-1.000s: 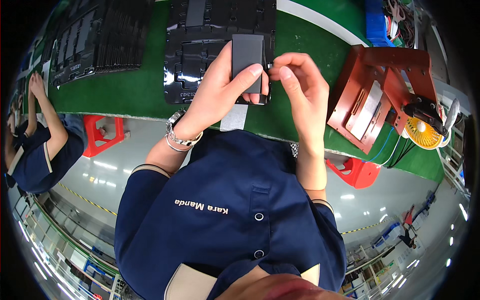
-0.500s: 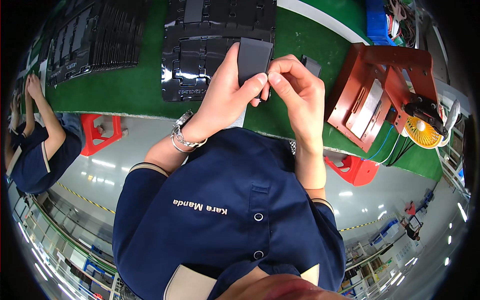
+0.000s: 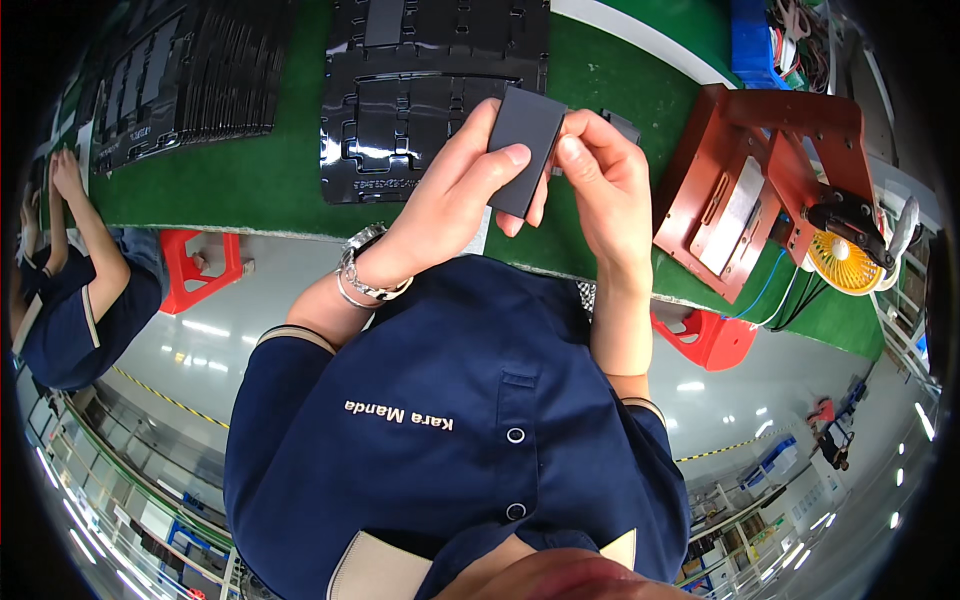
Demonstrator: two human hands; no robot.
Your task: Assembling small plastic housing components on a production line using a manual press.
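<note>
I hold a flat dark grey rectangular panel [image 3: 522,148] up over the green bench with both hands. My left hand [image 3: 455,195] grips its lower left side, thumb pressed on its face. My right hand [image 3: 605,185] pinches its right edge with thumb and fingertips. The panel is tilted, its upper corner toward the black moulded tray [image 3: 420,110] that lies on the green mat [image 3: 250,180] just behind it. A metal watch sits on my left wrist.
A stack of black trays [image 3: 190,70] lies at the far left of the mat. A red-brown fixture [image 3: 760,190] with a metal plate stands to the right, a small yellow fan [image 3: 845,262] beside it. A seated co-worker's arm [image 3: 85,230] shows at the left edge. Red stools stand below the bench.
The panel has tilted and shifted a little to the right in my hands, and my right fingers have moved to its right edge. The view has drifted slightly.
</note>
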